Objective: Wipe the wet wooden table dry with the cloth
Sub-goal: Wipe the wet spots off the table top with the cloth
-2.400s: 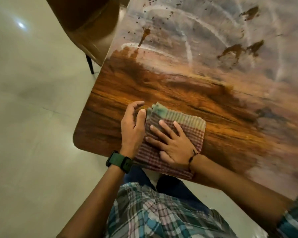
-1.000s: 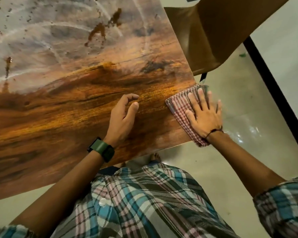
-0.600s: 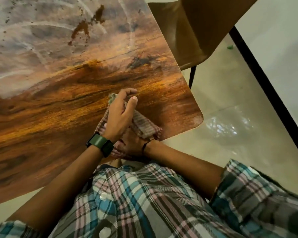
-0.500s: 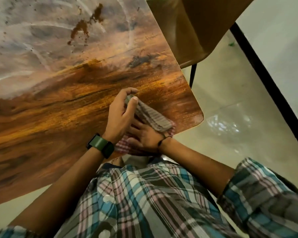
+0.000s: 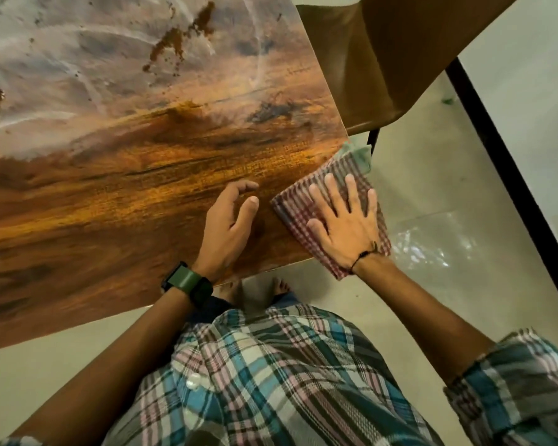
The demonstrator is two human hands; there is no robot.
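The cloth (image 5: 306,204), a folded checked piece in red and white with a pale green edge at its far end, lay over the near right corner of the table (image 5: 116,201), part of it hanging past the table's edge over the floor (image 5: 432,194). The right hand (image 5: 345,220) pressed flat on top of it, fingers straight and spread, palm down, gripping nothing. A thin dark cord circled that wrist.

Just beside the cloth, to its left and apart from it, the left hand (image 5: 229,226) rested on the bare wood with its fingers loosely curled and its thumb lifted, holding nothing. A green watch (image 5: 187,283) sat on the left wrist.

The wooden tabletop near the hands looked dark orange-brown with clear grain. Farther away it was covered by a pale grey film with curved streaks across it, and several brown blotches (image 5: 174,43) and small specks sat within that film.

Beyond the table's right edge stood a brown chair (image 5: 384,59), one thin dark leg showing just past the cloth. A black strip (image 5: 509,175) ran diagonally across the floor on the right. At the bottom was the person's plaid shirt (image 5: 271,381) in blue, white and pink, sleeves at the elbows, and bare toes showed below the table's near edge.
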